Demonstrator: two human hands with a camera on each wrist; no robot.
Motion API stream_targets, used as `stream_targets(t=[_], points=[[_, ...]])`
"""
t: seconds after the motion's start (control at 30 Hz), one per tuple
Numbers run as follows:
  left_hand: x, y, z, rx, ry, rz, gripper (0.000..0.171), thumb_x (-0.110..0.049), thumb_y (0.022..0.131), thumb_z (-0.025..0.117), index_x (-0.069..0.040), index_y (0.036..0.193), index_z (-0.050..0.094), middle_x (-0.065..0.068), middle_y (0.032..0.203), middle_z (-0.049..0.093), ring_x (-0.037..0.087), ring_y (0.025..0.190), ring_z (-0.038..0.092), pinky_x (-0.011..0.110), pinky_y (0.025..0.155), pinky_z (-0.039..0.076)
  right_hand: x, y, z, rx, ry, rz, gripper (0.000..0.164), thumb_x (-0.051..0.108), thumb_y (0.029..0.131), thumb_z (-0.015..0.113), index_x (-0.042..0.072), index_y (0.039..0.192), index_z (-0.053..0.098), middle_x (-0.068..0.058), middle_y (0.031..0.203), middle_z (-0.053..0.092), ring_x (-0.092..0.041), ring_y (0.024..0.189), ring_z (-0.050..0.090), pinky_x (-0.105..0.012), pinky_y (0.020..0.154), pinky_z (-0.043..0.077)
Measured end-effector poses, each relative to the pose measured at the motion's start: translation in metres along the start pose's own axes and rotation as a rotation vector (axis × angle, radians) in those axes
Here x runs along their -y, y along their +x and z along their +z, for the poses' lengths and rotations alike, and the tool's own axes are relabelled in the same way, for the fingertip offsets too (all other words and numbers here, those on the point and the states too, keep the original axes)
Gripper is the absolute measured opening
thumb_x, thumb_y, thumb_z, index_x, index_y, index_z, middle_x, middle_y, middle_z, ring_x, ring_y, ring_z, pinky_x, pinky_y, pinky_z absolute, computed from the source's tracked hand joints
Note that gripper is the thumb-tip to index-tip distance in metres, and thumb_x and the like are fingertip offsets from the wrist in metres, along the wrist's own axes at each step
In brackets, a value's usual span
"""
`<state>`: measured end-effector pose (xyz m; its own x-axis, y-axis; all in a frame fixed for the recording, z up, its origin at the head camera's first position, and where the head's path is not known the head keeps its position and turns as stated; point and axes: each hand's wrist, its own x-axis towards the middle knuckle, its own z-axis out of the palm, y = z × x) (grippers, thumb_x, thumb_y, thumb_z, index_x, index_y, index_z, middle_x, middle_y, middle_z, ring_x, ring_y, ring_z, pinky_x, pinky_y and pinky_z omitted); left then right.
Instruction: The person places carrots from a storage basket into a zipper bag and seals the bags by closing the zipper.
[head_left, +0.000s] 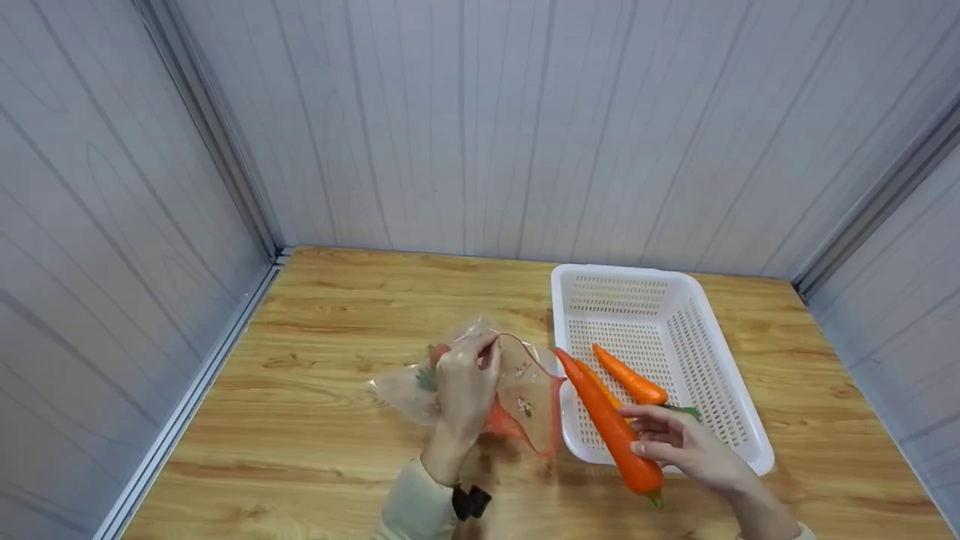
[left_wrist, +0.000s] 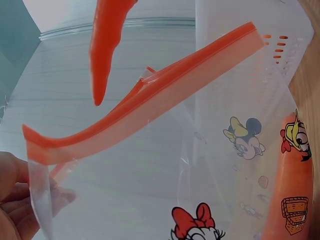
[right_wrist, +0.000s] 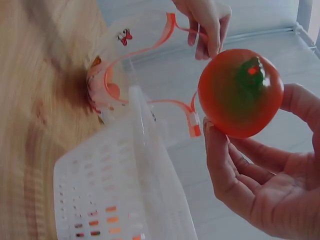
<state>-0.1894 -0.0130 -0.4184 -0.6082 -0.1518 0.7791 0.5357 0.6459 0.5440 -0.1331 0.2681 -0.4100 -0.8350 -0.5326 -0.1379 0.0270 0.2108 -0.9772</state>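
My left hand (head_left: 465, 386) pinches the rim of a clear zip bag (left_wrist: 145, 185) with an orange-red strip and cartoon prints. The bag's mouth gapes toward the right. An orange carrot (left_wrist: 285, 190) shows through the bag wall in the left wrist view. With thumb and fingers, my right hand (head_left: 686, 446) holds a large carrot (head_left: 611, 427) near its thick, green-topped end. The carrot's narrow tip points up and left, beside the bag's mouth in the head view. Its thick end (right_wrist: 237, 95) faces the right wrist camera.
A white perforated basket (head_left: 724, 360) stands right of the bag, below the held carrot. It holds another carrot (head_left: 634, 379), a further orange piece partly hidden, and something green (head_left: 686, 411). A wood-grain table (head_left: 300, 360) meets pale panelled walls (head_left: 465, 135) at the back and sides.
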Motion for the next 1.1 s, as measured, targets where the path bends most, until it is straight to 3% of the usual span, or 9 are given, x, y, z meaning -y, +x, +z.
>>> stream_targets(t=[0.13,0.27,0.47,0.57,0.73,0.9,1.1], points=[[0.000,-0.001,0.000,0.007,-0.007,-0.003,0.008,0.003,0.074,0.065,-0.001,0.080,0.069,0.008,0.074,0.066,0.012,0.064,0.061,0.021,0.056,0.050,0.000,0.002,0.011,0.042,-0.002,0.012,0.043,0.007,0.087,0.054,-0.007,0.126,0.041,-0.015,0.110,0.052,-0.020,0.096,0.052,-0.029,0.077,0.047],[-0.001,-0.002,0.000,-0.001,-0.005,-0.003,0.008,0.003,0.074,0.065,-0.001,0.080,0.069,0.008,0.073,0.066,0.012,0.064,0.061,0.021,0.056,0.050,-0.002,0.010,0.020,0.077,-0.037,-0.028,0.042,0.007,0.086,0.055,-0.006,0.125,0.044,-0.018,0.113,0.052,-0.021,0.097,0.052,-0.027,0.081,0.045],[-0.002,-0.002,0.000,-0.003,0.008,-0.014,0.008,0.002,0.073,0.067,0.000,0.079,0.069,0.007,0.072,0.066,0.012,0.065,0.062,0.020,0.057,0.050,-0.004,0.029,0.028,0.115,-0.003,0.002,0.043,0.008,0.086,0.055,-0.007,0.125,0.043,-0.018,0.107,0.054,-0.021,0.092,0.055,-0.030,0.072,0.049],[-0.003,-0.002,0.000,0.002,0.003,-0.020,0.008,0.003,0.072,0.067,0.000,0.080,0.069,0.008,0.073,0.066,0.013,0.065,0.062,0.020,0.058,0.050,-0.003,0.039,0.033,0.092,0.036,0.075,0.045,0.012,0.086,0.057,-0.006,0.125,0.044,-0.014,0.102,0.056,-0.020,0.089,0.055,-0.031,0.067,0.051],[-0.003,-0.001,0.000,0.002,-0.007,-0.016,0.008,0.003,0.073,0.067,0.000,0.080,0.070,0.008,0.073,0.066,0.014,0.065,0.062,0.022,0.058,0.051,-0.004,0.054,0.045,0.033,0.126,0.160,0.049,0.017,0.084,0.060,-0.006,0.124,0.045,-0.012,0.102,0.056,-0.020,0.089,0.056,-0.036,0.070,0.051],[-0.002,-0.002,0.000,-0.012,0.001,-0.010,0.007,0.002,0.072,0.067,0.000,0.078,0.070,0.008,0.070,0.065,0.013,0.061,0.061,0.024,0.056,0.051,-0.004,0.067,0.056,-0.042,0.230,0.180,0.049,0.016,0.083,0.060,-0.008,0.123,0.044,-0.014,0.111,0.054,-0.022,0.092,0.055,-0.042,0.075,0.049],[-0.002,-0.002,0.000,-0.005,0.002,-0.009,0.009,0.002,0.072,0.068,0.000,0.080,0.070,0.008,0.072,0.066,0.014,0.062,0.062,0.025,0.056,0.051,-0.003,0.078,0.068,-0.093,0.309,0.174,0.050,0.016,0.085,0.057,-0.010,0.124,0.041,-0.013,0.107,0.055,-0.020,0.092,0.055,-0.038,0.079,0.048]])
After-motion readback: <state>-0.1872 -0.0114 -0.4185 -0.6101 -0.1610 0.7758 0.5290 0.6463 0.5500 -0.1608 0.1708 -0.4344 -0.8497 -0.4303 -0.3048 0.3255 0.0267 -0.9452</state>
